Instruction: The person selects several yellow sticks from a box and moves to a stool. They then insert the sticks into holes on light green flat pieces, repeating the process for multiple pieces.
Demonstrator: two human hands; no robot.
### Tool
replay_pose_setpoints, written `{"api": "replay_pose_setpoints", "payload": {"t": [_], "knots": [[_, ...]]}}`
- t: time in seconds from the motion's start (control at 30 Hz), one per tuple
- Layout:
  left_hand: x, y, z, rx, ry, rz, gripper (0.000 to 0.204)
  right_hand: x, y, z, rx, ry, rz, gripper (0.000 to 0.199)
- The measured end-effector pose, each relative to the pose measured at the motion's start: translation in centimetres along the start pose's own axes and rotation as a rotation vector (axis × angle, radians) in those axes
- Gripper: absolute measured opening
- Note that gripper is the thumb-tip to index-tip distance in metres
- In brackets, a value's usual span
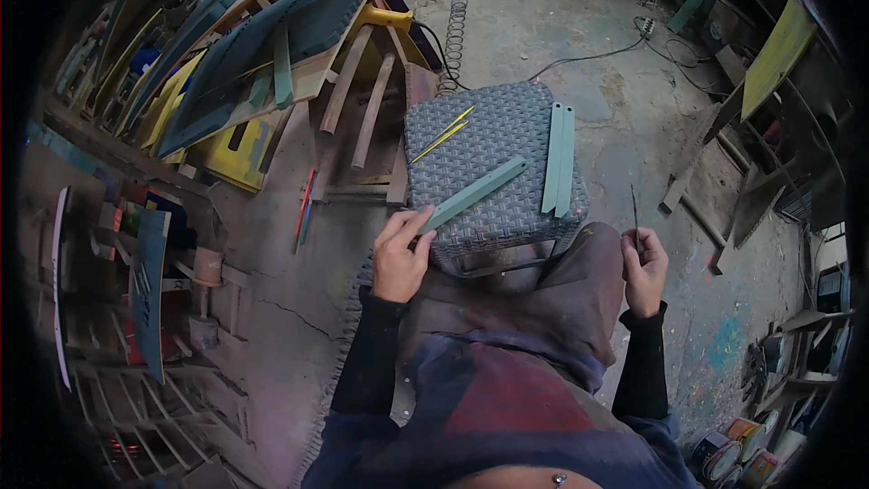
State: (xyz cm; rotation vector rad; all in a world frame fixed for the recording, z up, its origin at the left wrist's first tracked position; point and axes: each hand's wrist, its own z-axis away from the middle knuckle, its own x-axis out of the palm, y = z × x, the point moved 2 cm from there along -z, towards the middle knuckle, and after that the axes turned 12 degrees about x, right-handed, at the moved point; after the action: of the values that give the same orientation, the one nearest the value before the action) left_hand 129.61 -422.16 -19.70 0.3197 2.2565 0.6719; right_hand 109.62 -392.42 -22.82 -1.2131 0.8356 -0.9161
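A woven grey stool (480, 140) stands in front of my knees. My left hand (399, 258) is closed on the near end of a pale green strip (478, 192), which lies slanted across the seat with a small hole near its far end. To the right of my knee, my right hand (644, 276) pinches a thin dark stick (635, 206) pointing upward, away from the stool. Two more green strips (558, 163) lie side by side along the seat's right edge. Thin yellow sticks (444, 138) rest at the seat's far left.
Painted boards (262, 54) lean on a wooden frame (371, 109) at the far left. Red and blue sticks (306, 208) lie on the floor left of the stool. A coiled hose (455, 36) and a cable (588, 59) run behind it. Paint cans (720, 453) stand at the lower right.
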Motion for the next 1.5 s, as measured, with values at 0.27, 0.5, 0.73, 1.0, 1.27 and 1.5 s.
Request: {"api": "replay_pose_setpoints", "payload": {"t": [0.27, 0.5, 0.73, 1.0, 1.27, 1.5], "knots": [[-0.9, -1.4, 2.7, -0.091, 0.035, -0.026, 0.029, 2.7, -1.6, -0.4, -0.034, -0.059, 0.05, 0.011], [-3.0, -2.1, 1.9, -0.179, -0.072, -0.045, 0.027, 2.1, -1.7, 0.2, -0.067, -0.021, 0.085, 0.01], [-5.7, -2.2, -2.1, -0.095, -0.406, -0.183, 0.048, 0.3, -0.9, -0.1, -0.194, 0.042, 0.124, 0.01], [1.7, -8.2, -11.8, 0.022, -0.215, -0.251, 0.02, 1.7, -2.4, 1.2, -0.079, -0.032, 0.067, 0.009], [6.0, -10.7, -13.5, -0.131, -0.231, -0.408, 0.018, -0.1, -0.3, 1.3, -0.148, 0.037, 0.1, 0.01], [6.0, -11.8, -13.8, -0.001, -0.371, -0.532, 0.022, 1.1, -1.1, 1.5, -0.049, -0.02, 0.065, 0.011]]}}
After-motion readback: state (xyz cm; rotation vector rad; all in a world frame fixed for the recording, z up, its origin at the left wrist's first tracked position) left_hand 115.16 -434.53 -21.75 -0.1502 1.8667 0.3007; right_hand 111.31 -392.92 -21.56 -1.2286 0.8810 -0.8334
